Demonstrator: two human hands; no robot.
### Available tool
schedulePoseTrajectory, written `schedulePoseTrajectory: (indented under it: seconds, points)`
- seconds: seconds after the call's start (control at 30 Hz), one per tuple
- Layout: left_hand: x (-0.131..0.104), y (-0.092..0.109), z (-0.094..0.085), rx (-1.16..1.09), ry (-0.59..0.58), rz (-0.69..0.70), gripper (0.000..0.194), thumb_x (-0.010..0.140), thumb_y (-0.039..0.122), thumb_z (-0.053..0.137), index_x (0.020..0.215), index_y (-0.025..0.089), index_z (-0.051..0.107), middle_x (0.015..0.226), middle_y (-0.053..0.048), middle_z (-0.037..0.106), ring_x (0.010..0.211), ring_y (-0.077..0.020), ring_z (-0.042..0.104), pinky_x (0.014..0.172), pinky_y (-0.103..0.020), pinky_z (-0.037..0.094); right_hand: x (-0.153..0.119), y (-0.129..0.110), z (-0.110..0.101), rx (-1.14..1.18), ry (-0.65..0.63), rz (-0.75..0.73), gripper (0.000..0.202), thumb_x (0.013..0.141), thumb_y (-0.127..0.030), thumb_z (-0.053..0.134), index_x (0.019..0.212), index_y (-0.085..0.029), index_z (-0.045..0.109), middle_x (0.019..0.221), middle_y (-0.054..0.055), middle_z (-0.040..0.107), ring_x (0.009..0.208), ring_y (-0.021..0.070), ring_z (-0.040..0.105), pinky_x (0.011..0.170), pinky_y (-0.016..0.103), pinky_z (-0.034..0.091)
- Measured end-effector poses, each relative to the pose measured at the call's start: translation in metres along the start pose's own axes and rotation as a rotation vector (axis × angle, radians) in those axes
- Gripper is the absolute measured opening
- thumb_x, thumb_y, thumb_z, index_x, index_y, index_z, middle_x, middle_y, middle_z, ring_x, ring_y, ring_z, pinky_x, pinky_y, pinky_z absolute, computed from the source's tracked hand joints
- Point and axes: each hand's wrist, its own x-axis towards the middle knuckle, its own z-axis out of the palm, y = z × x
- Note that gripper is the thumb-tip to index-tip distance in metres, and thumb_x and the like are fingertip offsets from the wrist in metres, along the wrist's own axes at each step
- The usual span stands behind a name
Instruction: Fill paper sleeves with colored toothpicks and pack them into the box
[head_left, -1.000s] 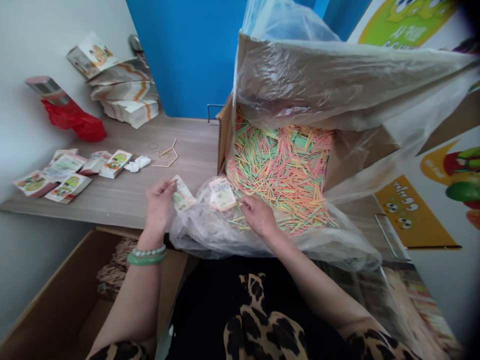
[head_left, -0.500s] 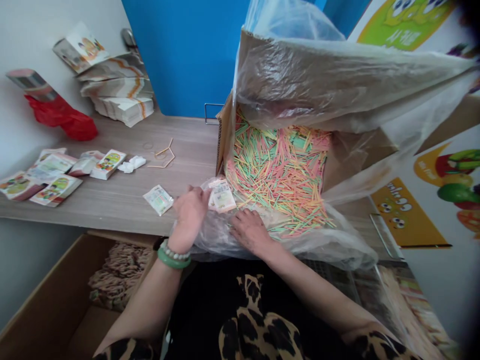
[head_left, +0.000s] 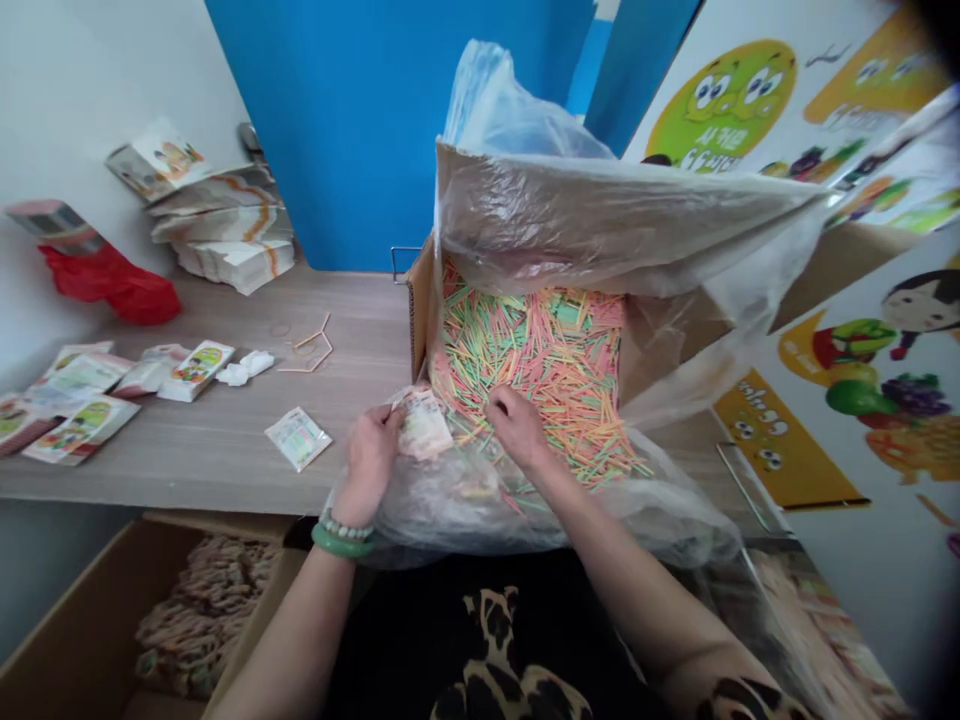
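Note:
My left hand [head_left: 371,450], with a bead bracelet and a green bangle on its wrist, pinches the left edge of a small printed packet [head_left: 424,428]. The packet lies on the plastic liner at the carton's front left corner. My right hand [head_left: 517,430] is over the front of a heap of thin pastel sticks [head_left: 536,350], pink, green, yellow and orange. Its fingers are curled together; what they hold, if anything, is hidden. The sticks fill a cardboard carton [head_left: 421,310] lined with a clear plastic bag [head_left: 600,215].
Another printed packet [head_left: 298,438] lies on the grey wood-look table [head_left: 225,455]. Further left are small printed cartons [head_left: 195,370], crumpled white tissue [head_left: 246,367] and a red bag [head_left: 112,280]. Flat cartons [head_left: 232,240] are stacked behind. Below stands an open cardboard box [head_left: 82,620] of bundled items.
My right hand has moved forward from the carton's front edge onto the sticks, and its fingers have curled. My left hand has closed on the packet's edge. The camera view has shifted.

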Motion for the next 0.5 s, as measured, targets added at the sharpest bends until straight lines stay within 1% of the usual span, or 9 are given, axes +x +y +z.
schedulePoseTrajectory:
  seconds: [0.03, 0.1, 0.13, 0.2, 0.27, 0.33, 0.37, 0.43, 0.5]
  points:
    - [-0.002, 0.001, -0.001, -0.038, 0.054, 0.022, 0.031, 0.086, 0.041, 0.050, 0.074, 0.020, 0.068, 0.074, -0.005, 0.066, 0.067, -0.0183, 0.054, 0.060, -0.029, 0.030, 0.016, -0.004, 0.002, -0.042, 0.057, 0.055, 0.020, 0.095, -0.021, 0.042, 0.091, -0.019, 0.061, 0.088, 0.004, 0.065, 0.083, 0.0183, 0.060, 0.072, 0.028, 0.041]
    - [-0.009, 0.007, -0.007, -0.130, 0.169, 0.076, 0.029, 0.082, 0.041, 0.053, 0.063, 0.020, 0.061, 0.075, -0.005, 0.064, 0.069, -0.0184, 0.054, 0.061, -0.029, 0.033, 0.042, -0.018, 0.007, -0.195, 0.054, 0.128, 0.023, 0.096, -0.025, 0.044, 0.100, -0.016, 0.064, 0.099, 0.011, 0.068, 0.090, 0.0230, 0.063, 0.074, 0.032, 0.043]
    - [-0.013, 0.010, -0.011, -0.190, 0.218, 0.090, 0.031, 0.080, 0.042, 0.054, 0.058, 0.021, 0.055, 0.071, -0.003, 0.061, 0.068, -0.0184, 0.053, 0.060, -0.029, 0.034, 0.052, -0.026, 0.009, -0.289, 0.013, 0.142, 0.023, 0.093, -0.027, 0.050, 0.104, -0.013, 0.065, 0.104, 0.015, 0.068, 0.095, 0.0268, 0.064, 0.076, 0.034, 0.045]
    - [-0.020, 0.014, -0.021, -0.317, 0.216, 0.075, 0.033, 0.079, 0.048, 0.056, 0.057, 0.023, 0.054, 0.058, 0.001, 0.052, 0.061, -0.0183, 0.049, 0.055, -0.029, 0.035, 0.066, -0.039, 0.015, -0.446, -0.131, 0.101, 0.028, 0.086, -0.022, 0.059, 0.110, -0.007, 0.065, 0.111, 0.022, 0.067, 0.102, 0.0328, 0.063, 0.079, 0.038, 0.047]
    - [-0.019, 0.015, -0.025, -0.415, 0.181, -0.043, 0.034, 0.074, 0.053, 0.061, 0.055, 0.026, 0.052, 0.048, 0.004, 0.044, 0.051, -0.0179, 0.043, 0.048, -0.028, 0.032, 0.074, -0.046, 0.021, -0.497, -0.135, 0.094, 0.024, 0.081, -0.011, 0.060, 0.103, -0.007, 0.067, 0.102, 0.020, 0.070, 0.096, 0.0317, 0.066, 0.077, 0.039, 0.050]
    - [-0.013, 0.015, -0.024, -0.684, 0.105, -0.112, 0.030, 0.066, 0.054, 0.067, 0.057, 0.029, 0.052, 0.043, 0.006, 0.046, 0.043, -0.0176, 0.040, 0.040, -0.028, 0.030, 0.079, -0.048, 0.025, -0.517, -0.119, 0.040, 0.020, 0.079, -0.011, 0.061, 0.097, -0.009, 0.068, 0.092, 0.013, 0.072, 0.088, 0.0276, 0.067, 0.073, 0.036, 0.052]
    - [-0.010, 0.018, -0.022, -0.850, 0.071, -0.152, 0.026, 0.061, 0.053, 0.070, 0.059, 0.032, 0.055, 0.046, 0.007, 0.053, 0.043, -0.0185, 0.044, 0.039, -0.029, 0.032, 0.081, -0.047, 0.027, -0.526, -0.115, 0.026, 0.018, 0.076, -0.011, 0.064, 0.094, -0.009, 0.068, 0.089, 0.011, 0.071, 0.084, 0.0263, 0.067, 0.071, 0.035, 0.053]
    - [-0.008, 0.026, -0.020, -1.072, -0.092, -0.214, 0.024, 0.051, 0.051, 0.075, 0.067, 0.038, 0.062, 0.058, 0.009, 0.068, 0.051, -0.0222, 0.059, 0.040, -0.034, 0.043, 0.081, -0.046, 0.028, -0.536, -0.109, 0.002, 0.019, 0.077, -0.012, 0.063, 0.095, -0.007, 0.067, 0.091, 0.013, 0.071, 0.087, 0.0267, 0.068, 0.071, 0.036, 0.054]
    - [-0.013, 0.038, -0.023, -1.116, -0.256, -0.308, 0.032, 0.042, 0.049, 0.079, 0.071, 0.043, 0.066, 0.071, 0.013, 0.075, 0.068, -0.0276, 0.070, 0.047, -0.039, 0.051, 0.080, -0.044, 0.027, -0.527, -0.134, 0.056, 0.023, 0.081, -0.012, 0.060, 0.102, -0.004, 0.066, 0.096, 0.017, 0.071, 0.092, 0.0288, 0.069, 0.074, 0.039, 0.056]
